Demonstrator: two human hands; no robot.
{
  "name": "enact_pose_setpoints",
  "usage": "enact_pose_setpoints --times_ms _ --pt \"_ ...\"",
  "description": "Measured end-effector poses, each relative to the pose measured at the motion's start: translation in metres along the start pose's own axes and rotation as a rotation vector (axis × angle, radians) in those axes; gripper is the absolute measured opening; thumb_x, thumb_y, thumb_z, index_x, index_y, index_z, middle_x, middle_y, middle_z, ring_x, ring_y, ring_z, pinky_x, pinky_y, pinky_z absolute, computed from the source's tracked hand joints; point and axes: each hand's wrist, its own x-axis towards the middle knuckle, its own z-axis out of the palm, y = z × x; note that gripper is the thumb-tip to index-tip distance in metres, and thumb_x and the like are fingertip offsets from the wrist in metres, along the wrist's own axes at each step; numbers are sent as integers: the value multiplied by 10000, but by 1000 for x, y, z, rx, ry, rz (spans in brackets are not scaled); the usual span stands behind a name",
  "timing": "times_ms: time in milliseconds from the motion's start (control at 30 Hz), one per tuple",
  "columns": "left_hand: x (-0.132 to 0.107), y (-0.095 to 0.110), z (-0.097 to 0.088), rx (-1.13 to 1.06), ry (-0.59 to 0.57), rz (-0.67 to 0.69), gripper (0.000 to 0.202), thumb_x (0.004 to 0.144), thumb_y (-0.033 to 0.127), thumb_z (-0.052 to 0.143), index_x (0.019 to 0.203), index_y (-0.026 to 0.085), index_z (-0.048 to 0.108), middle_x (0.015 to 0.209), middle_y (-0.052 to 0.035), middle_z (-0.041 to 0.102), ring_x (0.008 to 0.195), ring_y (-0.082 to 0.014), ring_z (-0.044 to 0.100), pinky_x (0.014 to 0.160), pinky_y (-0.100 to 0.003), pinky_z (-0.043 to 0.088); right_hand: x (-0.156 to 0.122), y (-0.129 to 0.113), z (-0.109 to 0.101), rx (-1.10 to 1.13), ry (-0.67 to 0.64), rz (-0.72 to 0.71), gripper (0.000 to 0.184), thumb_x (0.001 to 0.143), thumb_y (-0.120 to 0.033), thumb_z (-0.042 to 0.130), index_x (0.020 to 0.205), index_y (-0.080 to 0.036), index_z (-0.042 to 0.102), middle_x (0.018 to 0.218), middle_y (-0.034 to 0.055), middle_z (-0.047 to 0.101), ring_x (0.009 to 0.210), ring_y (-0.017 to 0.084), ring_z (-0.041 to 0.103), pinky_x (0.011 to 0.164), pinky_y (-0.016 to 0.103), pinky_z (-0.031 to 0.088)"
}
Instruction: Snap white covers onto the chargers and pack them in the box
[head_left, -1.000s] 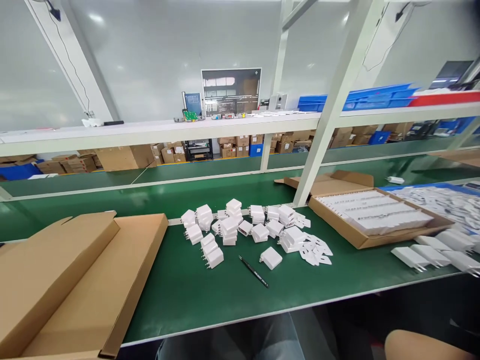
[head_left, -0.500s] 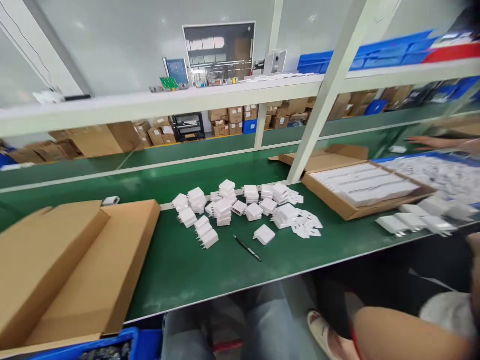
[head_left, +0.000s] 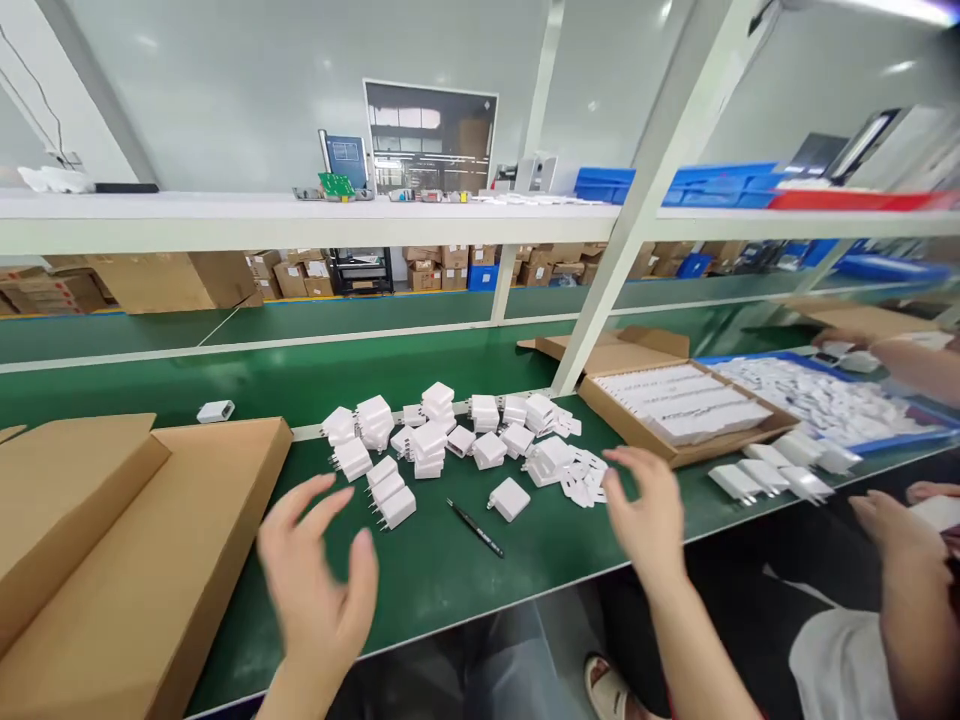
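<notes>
My left hand (head_left: 319,570) is raised over the green table (head_left: 427,600), fingers apart and holding nothing. It is nearest to a short row of white plug chargers (head_left: 391,492) with metal prongs. My right hand (head_left: 646,505), also open, hovers beside a pile of thin flat white plates (head_left: 581,475). Between the hands lie a heap of white chargers (head_left: 431,440), one single charger (head_left: 509,498) at the front, and a black pen-like tool (head_left: 475,527).
An open cardboard box (head_left: 217,530) stands at left. To the right are a box packed with white pieces (head_left: 675,405), a blue tray of small white parts (head_left: 825,400) and more chargers (head_left: 769,470). A co-worker's hands (head_left: 892,525) are at far right. A shelf post (head_left: 611,270) rises behind.
Both my hands have come into view over the table, empty. The camera view has shifted slightly. The co-worker's hand at far right has moved to a white piece.
</notes>
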Motion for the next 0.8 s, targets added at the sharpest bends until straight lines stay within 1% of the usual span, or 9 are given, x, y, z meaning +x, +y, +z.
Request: enact_pose_setpoints --times_ms 67,133,233,367,433,500,600,700,800 --pt "-15 -16 37 188 -141 -2 492 981 324 580 1467 245 574 1600 -166 446 1515 -434 348 1204 -705 314 -25 25 30 -190 -149 13 400 965 -451 486 1102 -189 756 1231 192 685 1162 408 606 966 644 487" --pt "-34 -31 67 343 -307 24 483 999 283 531 1476 224 576 1639 -173 418 1536 -460 312 1185 -750 293 -53 45 53 -321 -268 9 447 970 -461 455 1186 -200 748 1385 189 638 1292 470 527 966 680 459" --pt "-60 -44 83 438 -384 40 449 986 158 483 1401 224 641 1633 -149 447 1528 -445 350 1183 -740 302 -81 51 66 -406 -285 -59 430 1000 -464 437 1180 -223 745 1419 162 632 1330 457 509 1006 658 425" --pt "-78 -45 66 380 -383 -35 307 989 147 494 1213 204 696 1364 -169 661 1303 -405 589 1051 -650 483 -92 33 59 -370 -253 -64 406 1014 -513 440 1064 -230 728 1289 153 706 1211 447 579 896 615 455" --pt "-83 -45 56 196 -406 -156 235 1007 204 508 1182 218 663 1203 -143 709 1120 -345 680 936 -563 571 -95 27 53 -320 -262 -35 408 1016 -550 438 1001 -235 697 1212 148 733 1129 437 619 825 576 470" --pt "-88 -43 46 -75 -365 -327 167 1011 263 545 1167 236 597 1162 -115 702 1028 -281 718 877 -473 618 -99 26 49 -242 -295 2 403 1023 -562 427 947 -240 658 1168 145 741 1058 410 657 781 531 485" --pt "-93 -31 30 -447 -193 -484 165 1004 283 603 1127 250 498 1199 -104 669 1103 -238 726 885 -379 639 -105 28 44 -121 -347 67 372 1037 -536 412 967 -244 632 1135 129 746 1012 355 698 769 467 523" --pt "-91 -7 12 -601 -92 -447 194 1004 212 617 1128 264 476 1219 -98 651 1207 -233 694 908 -353 633 -108 31 41 -98 -356 104 381 1029 -560 432 1076 -246 642 1130 111 752 975 326 723 753 428 543" --pt "-86 14 -2 -640 -67 -401 235 1007 151 599 1169 273 481 1225 -97 645 1220 -226 683 921 -353 627 -109 35 38 -75 -366 113 452 1010 -618 453 1131 -235 660 1126 110 760 942 307 743 742 402 551"
